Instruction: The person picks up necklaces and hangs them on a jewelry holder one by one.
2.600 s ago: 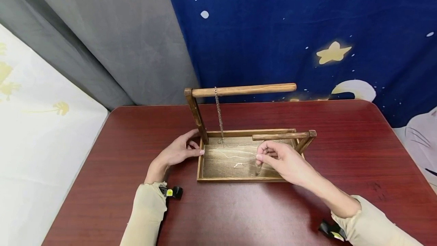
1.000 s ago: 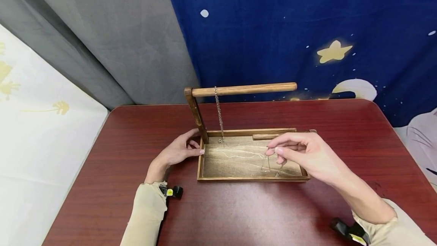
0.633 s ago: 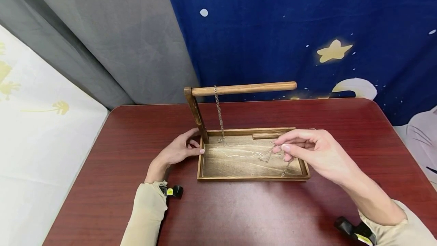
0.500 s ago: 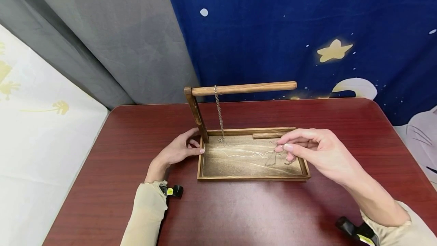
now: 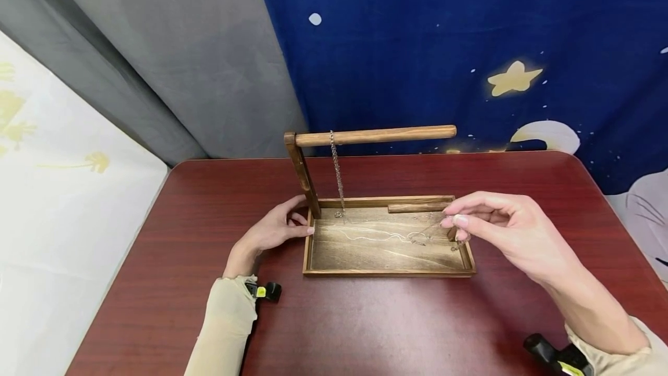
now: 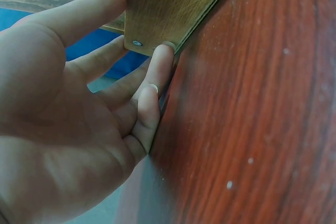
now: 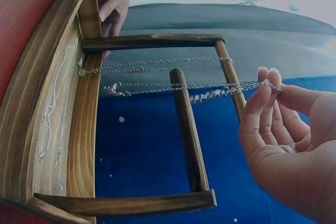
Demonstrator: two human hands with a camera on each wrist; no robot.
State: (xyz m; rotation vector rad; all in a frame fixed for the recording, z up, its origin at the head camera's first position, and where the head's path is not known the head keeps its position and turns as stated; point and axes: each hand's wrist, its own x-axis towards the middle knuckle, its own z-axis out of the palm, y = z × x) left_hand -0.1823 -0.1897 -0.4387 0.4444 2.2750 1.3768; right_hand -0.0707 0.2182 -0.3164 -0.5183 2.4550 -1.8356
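A wooden jewellery stand (image 5: pixel 388 273) has a shallow tray, a tall bar (image 5: pixel 396 134) and a short bar (image 5: pixel 412 208). My left hand (image 5: pixel 273 228) grips the tray's left end, thumb over the rim; the left wrist view shows fingertips (image 6: pixel 164 59) against the wood. With thumb and fingertips my right hand (image 5: pixel 516 234) pinches a thin silver chain (image 7: pixel 207 96) with small shiny pieces along it. It dangles over the tray's right side, near the short bar. A chain necklace (image 5: pixel 336 170) hangs from the tall bar near its post. More silver chain (image 5: pixel 365 239) lies in the tray.
The stand sits on a red-brown wooden table (image 5: pixel 376 318). The tall bar's right end is free, and so is the short bar's left end. Behind the table hang a grey curtain (image 5: pixel 177 45) and a blue one (image 5: pixel 391 45) with stars and a moon.
My right hand has moved right across the tray, drawing the pinched chain with it toward the short bar's post. The left hand stays at the tray's end.
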